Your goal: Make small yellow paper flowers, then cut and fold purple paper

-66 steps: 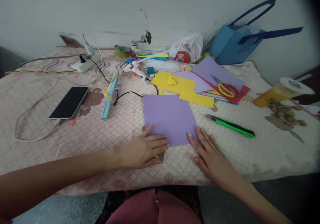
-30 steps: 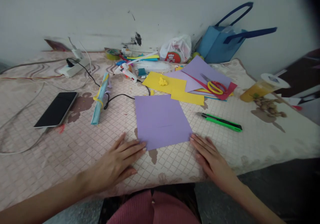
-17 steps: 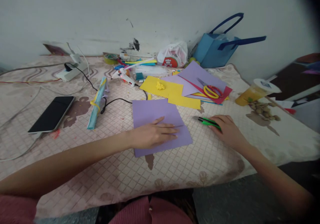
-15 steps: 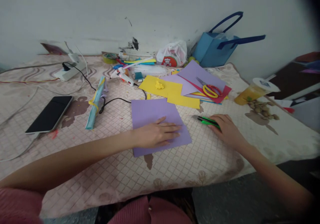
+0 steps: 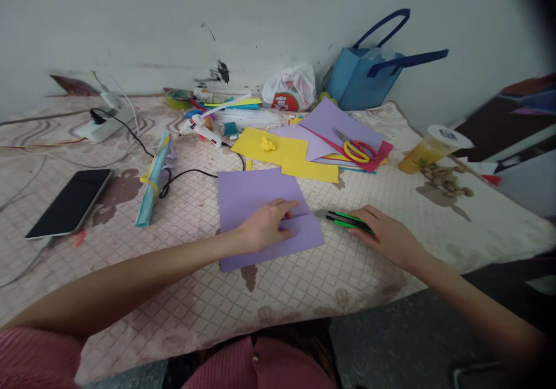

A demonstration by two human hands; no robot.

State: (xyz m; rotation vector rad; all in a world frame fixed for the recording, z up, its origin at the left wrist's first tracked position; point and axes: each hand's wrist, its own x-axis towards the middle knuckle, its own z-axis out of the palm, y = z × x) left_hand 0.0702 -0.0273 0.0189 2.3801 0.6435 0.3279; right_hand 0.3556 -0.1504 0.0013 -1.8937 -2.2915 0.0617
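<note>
A purple sheet of paper (image 5: 252, 195) lies on the patterned tablecloth in front of me. My left hand (image 5: 267, 224) presses on it with the fingers apart, holding nothing. From near these fingertips a line runs to the sheet's right edge; I cannot tell whether it is a crease or a slit. My right hand (image 5: 382, 232) is closed around a green and black utility knife (image 5: 347, 220). Its blade points left, with the tip at the paper's right edge where the line ends.
Behind the sheet lie yellow paper (image 5: 310, 166), scissors (image 5: 358, 151) on coloured sheets, and a hot glue gun (image 5: 204, 129) with its cord. Left are a phone (image 5: 72, 201) and a rolled blue paper (image 5: 152, 183). A drink cup (image 5: 421, 154) tilts at right. A blue bag (image 5: 362, 79) stands behind.
My left hand's fingers have drawn in from lying flat and spread. The knife has come left to the paper's edge, where a line now shows. The view has shifted slightly.
</note>
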